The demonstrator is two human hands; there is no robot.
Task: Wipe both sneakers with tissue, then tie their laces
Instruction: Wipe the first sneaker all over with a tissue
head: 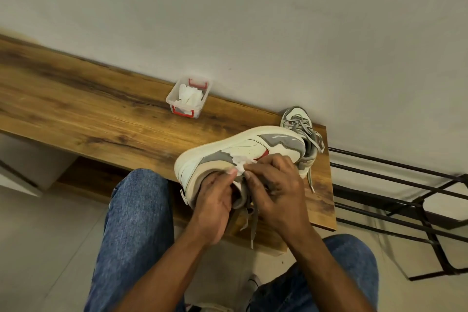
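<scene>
A cream, grey and red sneaker point(228, 149) lies tilted on its side at the near right end of the wooden bench point(101, 114). My left hand point(215, 200) grips its collar from below. My right hand point(273, 185) pinches a crumpled white tissue point(240, 162) against the sneaker's side near the collar. Its grey laces point(253, 223) hang loose over the bench's front edge. The second sneaker point(300, 121) stands behind it by the wall, its laces untied.
A small clear plastic box point(188, 96) with red clips holds white tissues at the back of the bench by the wall. A black metal rack point(405, 200) stands to the right. My knees in blue jeans point(136, 210) are in front of the bench.
</scene>
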